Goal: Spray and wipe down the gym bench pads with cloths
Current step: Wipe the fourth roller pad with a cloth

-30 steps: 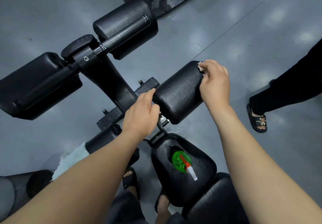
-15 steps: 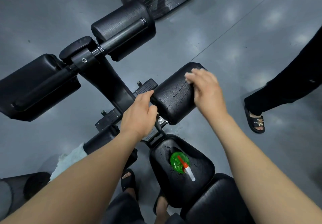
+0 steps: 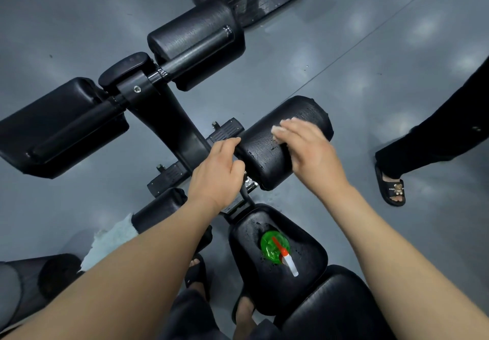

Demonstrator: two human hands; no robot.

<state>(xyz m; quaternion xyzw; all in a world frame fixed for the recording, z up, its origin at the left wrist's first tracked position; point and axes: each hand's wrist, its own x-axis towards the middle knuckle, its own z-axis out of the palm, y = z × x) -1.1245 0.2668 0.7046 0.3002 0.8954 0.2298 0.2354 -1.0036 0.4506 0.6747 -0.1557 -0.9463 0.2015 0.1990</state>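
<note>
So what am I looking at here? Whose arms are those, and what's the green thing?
The camera sits on a person's head and looks down, so those are that person's own two arms. The black cushions are the pads of a gym machine. The left hand grips the black frame beside the round pad. The right hand presses a white cloth onto that pad to wipe it. The green thing is a spray bottle sitting on the seat pad. A second cloth hangs at the lower left. The sandalled foot on the right is somebody else's.
</note>
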